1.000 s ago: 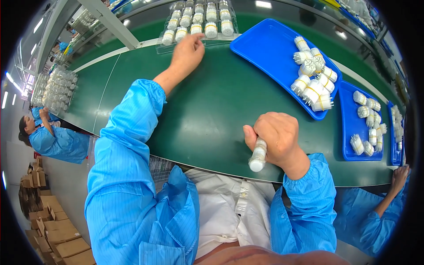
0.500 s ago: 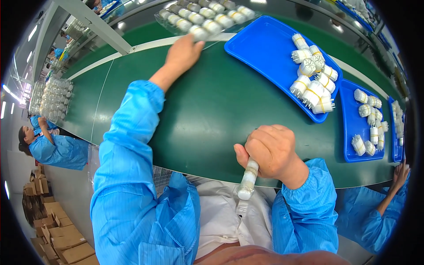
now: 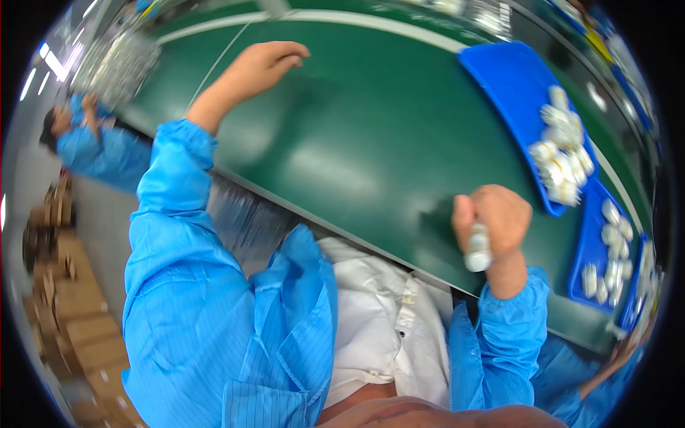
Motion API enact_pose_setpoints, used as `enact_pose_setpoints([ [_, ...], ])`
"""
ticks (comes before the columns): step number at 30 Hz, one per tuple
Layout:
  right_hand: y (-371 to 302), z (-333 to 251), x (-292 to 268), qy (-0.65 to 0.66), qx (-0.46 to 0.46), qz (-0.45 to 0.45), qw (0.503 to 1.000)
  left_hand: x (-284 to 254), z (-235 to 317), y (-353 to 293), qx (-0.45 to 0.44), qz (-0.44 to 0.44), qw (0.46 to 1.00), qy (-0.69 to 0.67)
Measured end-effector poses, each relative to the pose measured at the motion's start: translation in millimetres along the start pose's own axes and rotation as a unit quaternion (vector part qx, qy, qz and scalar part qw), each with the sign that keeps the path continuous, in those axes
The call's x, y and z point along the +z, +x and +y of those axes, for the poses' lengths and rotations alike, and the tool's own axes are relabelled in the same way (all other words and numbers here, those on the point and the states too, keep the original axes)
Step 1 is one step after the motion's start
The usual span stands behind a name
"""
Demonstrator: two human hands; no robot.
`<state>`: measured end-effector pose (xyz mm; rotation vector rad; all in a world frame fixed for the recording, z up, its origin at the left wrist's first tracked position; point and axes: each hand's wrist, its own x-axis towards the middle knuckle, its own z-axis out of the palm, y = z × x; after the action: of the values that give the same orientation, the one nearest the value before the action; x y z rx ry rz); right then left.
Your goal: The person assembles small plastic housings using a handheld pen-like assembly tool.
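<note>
Head view: left hand (image 3: 257, 68) now away from clear tray (image 3: 491, 18); right hand (image 3: 505, 217) occupied.
Left, upper left, looks bare, fingers loosely bent, thumb apart; only the right, right of centre, clamps a white cylinder (image 3: 479, 255), partly hidden in the fist. Clear tray cut off at top edge; white bundles (image 3: 564, 153) in blue tray (image 3: 489, 64), upper right, blurred.

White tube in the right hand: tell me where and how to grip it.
Pinch the tube across its round sides near the jutting end, coming from the near left. That end faces the camera, while the right hand hides the rest, so the exposed part is probably the only hold.
</note>
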<state>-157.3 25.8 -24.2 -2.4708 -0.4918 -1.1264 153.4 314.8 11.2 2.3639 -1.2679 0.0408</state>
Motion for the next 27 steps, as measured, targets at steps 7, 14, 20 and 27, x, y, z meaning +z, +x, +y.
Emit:
enact_pose_setpoints([
  [7, -7, -4, -2, 0.02, 0.08, -0.046, 0.996, -87, -36, -312, -0.367, -0.237, 0.896, 0.074],
  [14, -23, 14, 21, 0.083, 0.215, -0.053, 0.972, 10, -8, -402, -0.262, 0.059, 0.947, 0.173],
  [20, -26, 21, 26, 0.084, 0.215, -0.052, 0.972, 8, -10, -414, -0.259, 0.168, 0.942, 0.131],
  [27, -31, 19, 22, 0.094, 0.211, -0.039, 0.972, -52, 5, -407, -0.261, 0.213, 0.933, 0.127],
])
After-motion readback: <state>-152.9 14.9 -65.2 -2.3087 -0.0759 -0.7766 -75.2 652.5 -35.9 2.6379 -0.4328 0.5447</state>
